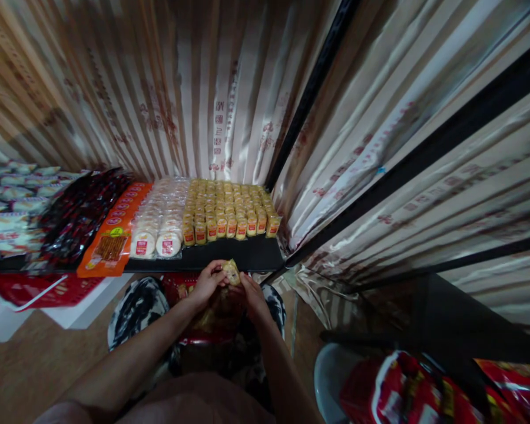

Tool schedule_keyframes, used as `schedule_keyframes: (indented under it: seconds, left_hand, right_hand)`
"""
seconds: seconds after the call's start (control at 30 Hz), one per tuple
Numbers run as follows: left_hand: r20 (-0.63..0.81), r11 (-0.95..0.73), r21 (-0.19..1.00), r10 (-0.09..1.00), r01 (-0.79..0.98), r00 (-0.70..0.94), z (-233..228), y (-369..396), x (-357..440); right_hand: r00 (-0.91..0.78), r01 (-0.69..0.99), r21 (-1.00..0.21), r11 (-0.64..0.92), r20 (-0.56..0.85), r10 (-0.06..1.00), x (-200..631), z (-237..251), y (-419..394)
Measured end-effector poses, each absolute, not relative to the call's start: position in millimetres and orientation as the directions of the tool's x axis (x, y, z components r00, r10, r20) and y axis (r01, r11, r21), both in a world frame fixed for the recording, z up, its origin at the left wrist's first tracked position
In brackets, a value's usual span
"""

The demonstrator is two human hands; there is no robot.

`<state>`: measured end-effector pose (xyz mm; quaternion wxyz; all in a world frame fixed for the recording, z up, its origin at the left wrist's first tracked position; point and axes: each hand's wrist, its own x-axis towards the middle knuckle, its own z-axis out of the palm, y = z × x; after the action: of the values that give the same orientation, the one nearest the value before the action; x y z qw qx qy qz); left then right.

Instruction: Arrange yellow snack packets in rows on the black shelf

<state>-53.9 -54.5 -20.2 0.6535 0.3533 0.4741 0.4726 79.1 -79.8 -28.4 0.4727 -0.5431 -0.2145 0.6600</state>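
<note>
Over a red basket (189, 340), my left hand (209, 282) pinches one side of a small yellow wrapped snack packet (231, 272). The fingers of my right hand (252, 294) are closed at its other side. Both hands stay just in front of the black shelf (234, 254). On that shelf stand rows of similar yellow snack packets (232, 209). More yellowish packets lie in the basket between my knees, dim and partly hidden by my hands and forearms.
Left along the shelf are round white cracker packs (168, 245), an orange snack bag (115, 229), dark packets (73, 224) and white packets (13, 229). Another red basket (77, 288) sits below. A striped curtain (203, 88) hangs behind black poles. Red packages (419, 394) lie at lower right.
</note>
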Motion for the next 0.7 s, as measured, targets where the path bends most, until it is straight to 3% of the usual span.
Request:
schedule_keyframes:
  seconds: [0.13, 0.3, 0.57, 0.7]
  left_hand:
    - [-0.277, 0.32, 0.901, 0.944, -0.294, 0.18, -11.5, -56.2, -51.1]
    - [-0.314, 0.408, 0.857, 0.898, -0.315, 0.31, 1.0, -55.1, -50.5]
    - [-0.304, 0.46, 0.789, 0.868, -0.407, 0.392, 15.2, -40.2, -47.2]
    - [-0.301, 0.422, 0.842, 0.884, -0.335, 0.357, 14.3, -34.4, -40.8]
  right_hand:
    - [0.052, -0.47, -0.78, -0.413, -0.491, 0.869, 82.6, -22.7, -74.8]
    - [0.115, -0.432, -0.827, -0.36, -0.446, 0.888, 90.2, -10.4, -67.7]
    - [0.194, -0.566, -0.792, -0.228, -0.397, 0.897, 102.3, -4.5, -42.2]
    - [0.196, -0.547, -0.809, -0.214, -0.372, 0.907, 108.4, -6.4, -31.3]
